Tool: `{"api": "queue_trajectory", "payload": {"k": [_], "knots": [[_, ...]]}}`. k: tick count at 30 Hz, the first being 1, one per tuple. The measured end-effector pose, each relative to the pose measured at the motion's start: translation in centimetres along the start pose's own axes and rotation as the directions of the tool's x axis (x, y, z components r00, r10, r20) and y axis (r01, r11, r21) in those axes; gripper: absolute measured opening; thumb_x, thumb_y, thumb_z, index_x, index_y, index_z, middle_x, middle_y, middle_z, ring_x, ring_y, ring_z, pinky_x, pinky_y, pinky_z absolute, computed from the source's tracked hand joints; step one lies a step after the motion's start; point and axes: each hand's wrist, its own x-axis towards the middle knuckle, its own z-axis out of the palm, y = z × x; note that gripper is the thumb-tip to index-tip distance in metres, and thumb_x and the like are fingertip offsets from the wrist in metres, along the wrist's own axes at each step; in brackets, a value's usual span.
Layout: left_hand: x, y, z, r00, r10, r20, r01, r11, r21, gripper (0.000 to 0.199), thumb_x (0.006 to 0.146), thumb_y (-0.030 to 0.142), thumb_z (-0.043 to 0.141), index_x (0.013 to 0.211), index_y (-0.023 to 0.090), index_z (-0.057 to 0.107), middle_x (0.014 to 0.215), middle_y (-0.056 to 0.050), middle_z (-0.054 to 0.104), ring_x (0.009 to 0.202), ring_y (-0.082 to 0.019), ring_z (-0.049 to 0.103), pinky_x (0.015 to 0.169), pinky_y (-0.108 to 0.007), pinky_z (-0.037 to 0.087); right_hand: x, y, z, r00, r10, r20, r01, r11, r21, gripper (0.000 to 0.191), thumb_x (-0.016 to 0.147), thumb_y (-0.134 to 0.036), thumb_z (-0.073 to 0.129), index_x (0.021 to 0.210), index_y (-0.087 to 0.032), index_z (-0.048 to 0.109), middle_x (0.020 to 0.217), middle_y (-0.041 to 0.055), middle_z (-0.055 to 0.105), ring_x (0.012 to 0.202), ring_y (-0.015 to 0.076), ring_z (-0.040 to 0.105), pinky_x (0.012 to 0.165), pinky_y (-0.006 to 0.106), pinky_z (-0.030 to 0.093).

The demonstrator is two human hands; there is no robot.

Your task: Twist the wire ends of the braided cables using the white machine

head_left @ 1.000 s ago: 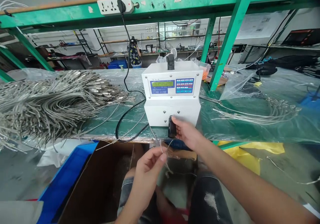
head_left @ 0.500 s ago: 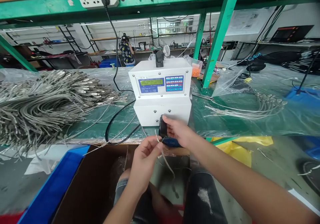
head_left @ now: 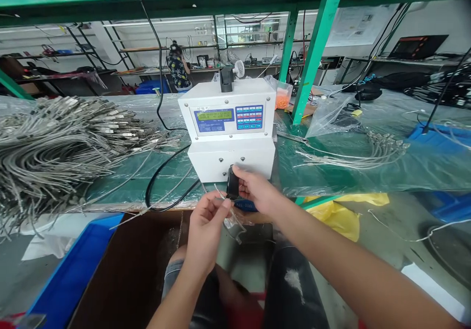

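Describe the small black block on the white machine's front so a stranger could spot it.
Find the white machine on the plastic-covered bench. On its lower front, the small black block is held in the right hand, unlike the similar black piece on top.

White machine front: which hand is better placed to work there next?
Probably the right hand: it is at the white machine's front, with its fingers on the black handheld part. The left hand sits lower and is busy pinching a thin metal cable.
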Motion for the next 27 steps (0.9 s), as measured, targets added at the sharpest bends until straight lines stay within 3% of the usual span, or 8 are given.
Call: {"api": "queue_trajectory", "payload": {"k": [15, 19, 23, 27], "knots": [[-0.2, -0.2, 0.3, 0.999, 0.016, -0.031, -0.017, 0.999, -0.036, 0.021, 0.074, 0.032, 0.081, 0.082, 0.021, 0.066, 0.074, 0.002, 0.067, 0.070, -0.015, 0.060, 0.068, -0.025, 0.047, -0.3, 0.1, 0.1, 1.000, -0.024, -0.013, 0.024, 1.000, -0.016, 0.028, 0.084, -0.043, 0.070, 0.069, -0.021, 0.062, 0.063, -0.0025, 0.061, 0.059, 0.0120, 0.051, 0.054, 0.024, 0.039], [-0.3, -0.3, 0.3, 1.000, 0.015, -0.019, -0.016, 0.999, -0.043, 0.020, 0.074, 0.031, 0.081, 0.082, 0.021, 0.066, 0.075, 0.002, 0.066, 0.071, -0.014, 0.061, 0.069, -0.025, 0.049, -0.2, 0.4, 0.0, 0.999, -0.048, -0.001, 0.048, 0.997, -0.056, 0.031, 0.083, -0.050, 0.068, 0.075, -0.021, 0.064, 0.072, -0.0005, 0.065, 0.064, 0.0138, 0.056, 0.060, 0.026, 0.044], [-0.5, -0.4, 0.1, 1.000, 0.012, -0.013, -0.012, 0.999, -0.047, 0.018, 0.077, 0.031, 0.080, 0.080, 0.021, 0.066, 0.079, 0.001, 0.066, 0.074, -0.014, 0.062, 0.074, -0.027, 0.051, -2.1, 2.1, -0.8, 0.990, -0.138, 0.007, 0.138, 0.982, -0.133, 0.038, 0.087, -0.059, 0.058, 0.085, -0.022, 0.065, 0.087, 0.0018, 0.068, 0.079, 0.0177, 0.062, 0.074, 0.030, 0.049], [-0.5, -0.3, -0.1, 1.000, -0.005, 0.010, 0.005, 0.999, -0.036, 0.017, 0.082, 0.035, 0.074, 0.079, 0.020, 0.067, 0.077, 0.001, 0.066, 0.073, -0.016, 0.062, 0.075, -0.029, 0.052, -5.5, 5.2, -1.8, 0.957, -0.289, 0.007, 0.282, 0.929, -0.241, 0.029, 0.086, -0.053, 0.063, 0.094, -0.025, 0.065, 0.089, -0.0002, 0.066, 0.089, 0.0192, 0.061, 0.082, 0.030, 0.046]]}}
